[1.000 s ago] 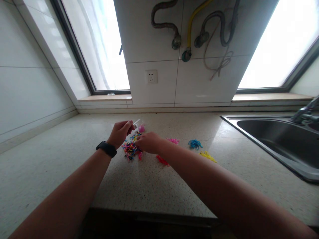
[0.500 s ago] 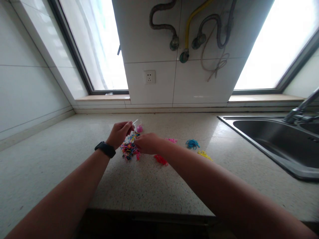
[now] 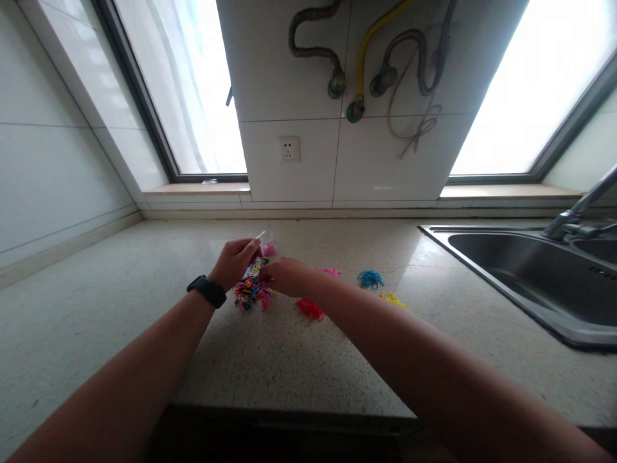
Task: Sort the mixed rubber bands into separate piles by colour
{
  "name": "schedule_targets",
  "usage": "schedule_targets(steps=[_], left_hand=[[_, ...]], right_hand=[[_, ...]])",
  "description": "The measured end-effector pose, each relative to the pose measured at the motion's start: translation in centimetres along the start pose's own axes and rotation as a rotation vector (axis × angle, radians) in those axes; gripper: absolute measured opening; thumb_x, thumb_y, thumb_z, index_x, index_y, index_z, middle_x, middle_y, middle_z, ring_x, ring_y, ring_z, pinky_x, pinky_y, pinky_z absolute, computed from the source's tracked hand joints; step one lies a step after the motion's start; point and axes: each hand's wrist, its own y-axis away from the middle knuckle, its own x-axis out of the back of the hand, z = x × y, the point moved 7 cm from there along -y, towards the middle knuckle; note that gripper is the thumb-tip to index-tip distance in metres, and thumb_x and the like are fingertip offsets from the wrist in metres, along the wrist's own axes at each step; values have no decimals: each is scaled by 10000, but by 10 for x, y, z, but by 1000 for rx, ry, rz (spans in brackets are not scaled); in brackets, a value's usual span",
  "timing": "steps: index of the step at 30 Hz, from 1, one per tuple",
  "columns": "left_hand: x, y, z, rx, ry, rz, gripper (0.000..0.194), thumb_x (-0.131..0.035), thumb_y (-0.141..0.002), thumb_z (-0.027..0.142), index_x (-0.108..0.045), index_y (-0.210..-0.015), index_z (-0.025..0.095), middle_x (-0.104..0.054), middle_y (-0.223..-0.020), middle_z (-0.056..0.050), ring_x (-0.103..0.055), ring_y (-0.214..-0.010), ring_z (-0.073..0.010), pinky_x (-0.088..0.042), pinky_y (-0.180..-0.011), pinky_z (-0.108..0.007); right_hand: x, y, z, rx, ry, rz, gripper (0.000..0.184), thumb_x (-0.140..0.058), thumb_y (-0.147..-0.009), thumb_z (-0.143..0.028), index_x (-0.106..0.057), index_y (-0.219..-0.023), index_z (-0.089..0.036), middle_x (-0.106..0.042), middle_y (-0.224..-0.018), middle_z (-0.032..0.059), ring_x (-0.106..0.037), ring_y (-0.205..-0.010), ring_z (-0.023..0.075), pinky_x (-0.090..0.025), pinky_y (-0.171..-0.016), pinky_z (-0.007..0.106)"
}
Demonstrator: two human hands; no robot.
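A mixed pile of small multicoloured rubber bands (image 3: 248, 294) lies on the pale speckled counter. At its far side my left hand (image 3: 237, 262), with a dark watch on the wrist, pinches the edge of a clear plastic bag (image 3: 268, 239). Something pink shows in the bag. My right hand (image 3: 282, 276) is at the right side of the pile, its fingers bent and pressed together; what they hold, if anything, is hidden. Beside my right forearm are single-colour heaps: red bands (image 3: 310, 309), partly hidden pink bands (image 3: 330, 272), blue bands (image 3: 370, 279) and yellow bands (image 3: 393, 299).
A steel sink (image 3: 520, 283) with a tap (image 3: 573, 215) is set into the counter (image 3: 289, 366) on the right. Behind stands a tiled wall with a socket (image 3: 288, 149) and hanging hoses (image 3: 360, 58), between two bright windows.
My left hand has shifted slightly right and down, close to my right hand. My right hand's fingers have curled a little over the pile. The heaps look the same.
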Motion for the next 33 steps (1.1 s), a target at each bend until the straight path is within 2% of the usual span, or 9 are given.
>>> schedule_targets(steps=[3,9,15,17,19,22,25,29,33], left_hand=[[-1,0,-2,6,-4,-3,408,-515,-938,396,-614,-628,151,-425,-505,25,-373,-498,-103,-292,-493,-244],[-2,0,-3,-5,-16,-16,409,-519,-936,418,-611,-637,154,-422,-508,30,-372,-498,-103,-292,-495,-242],[-5,2,0,6,-3,-3,409,-529,-922,427,-604,-624,157,-413,-504,35,-362,-481,-101,-282,-481,-243],[-9,4,4,9,8,-6,408,-527,-925,421,-605,-624,157,-413,-505,36,-361,-479,-99,-279,-475,-241],[-15,5,8,10,11,-13,409,-518,-931,411,-603,-621,158,-424,-507,34,-366,-479,-98,-282,-472,-237],[-32,9,12,20,30,-75,417,-501,-940,407,-597,-618,160,-427,-510,32,-372,-475,-95,-285,-465,-231],[-54,14,15,39,61,-177,419,-489,-944,422,-604,-637,161,-424,-510,34,-371,-467,-96,-279,-455,-226],[-79,27,24,40,81,-253,435,-467,-944,442,-606,-637,168,-445,-524,22,-394,-484,-109,-284,-455,-230],[-100,46,31,112,195,-322,449,-452,-923,470,-579,-602,182,-382,-507,32,-338,-487,-113,-257,-466,-243]], right_hand=[[-5,-2,2,-7,16,-20,194,-602,-910,-217,-774,-999,-205,-771,-978,65,-671,-869,184,-444,-753,257],[-4,-1,6,-83,26,-21,212,-594,-929,-282,-754,-1064,-250,-764,-1022,51,-681,-906,198,-459,-741,256],[21,18,4,-92,-65,57,163,-615,-924,-228,-757,-1003,-213,-770,-988,55,-682,-864,179,-443,-751,262],[40,34,13,-69,-164,157,143,-628,-903,-158,-754,-961,-191,-768,-923,40,-672,-828,152,-439,-761,250],[63,57,31,-114,-247,287,112,-649,-888,-150,-752,-924,-177,-754,-853,27,-657,-776,133,-442,-743,244],[91,100,67,-244,-342,429,69,-687,-863,-206,-744,-883,-173,-719,-768,9,-613,-685,118,-450,-682,251],[109,149,94,-353,-515,569,138,-717,-840,-314,-738,-860,-179,-657,-646,-11,-564,-585,114,-442,-567,250],[112,200,113,-449,-692,765,237,-785,-760,-404,-721,-824,-186,-659,-638,-1,-566,-552,119,-449,-490,250],[96,223,123,-493,-802,909,260,-796,-734,-418,-706,-819,-189,-679,-649,4,-558,-523,111,-457,-483,258]])
